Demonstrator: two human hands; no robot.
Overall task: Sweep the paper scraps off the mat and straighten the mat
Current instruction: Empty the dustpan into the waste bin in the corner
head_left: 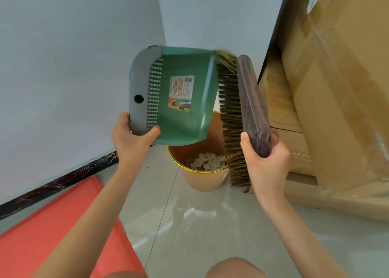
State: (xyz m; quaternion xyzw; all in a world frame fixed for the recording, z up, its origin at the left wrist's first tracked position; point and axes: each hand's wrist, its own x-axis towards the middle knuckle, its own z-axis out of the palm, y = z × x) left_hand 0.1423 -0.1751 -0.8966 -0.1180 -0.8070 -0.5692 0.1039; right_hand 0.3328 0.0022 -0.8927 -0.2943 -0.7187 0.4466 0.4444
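Note:
My left hand (131, 139) grips the grey rear edge of a green dustpan (181, 109), held up and tilted over an orange bin (202, 178). White paper scraps (207, 161) lie inside the bin. My right hand (266, 164) holds a broom head (250, 105) by its translucent purple block, with the brown bristles pressed along the dustpan's right edge. The red mat (52, 229) lies on the floor at lower left beside the wall, and I see no scraps on its visible part.
Large cardboard boxes (336, 98) stand close on the right, touching the bin's side. A white wall corner with a dark baseboard (63, 183) is behind. Glossy tiled floor (210, 225) spreads below; my knees show at the bottom edge.

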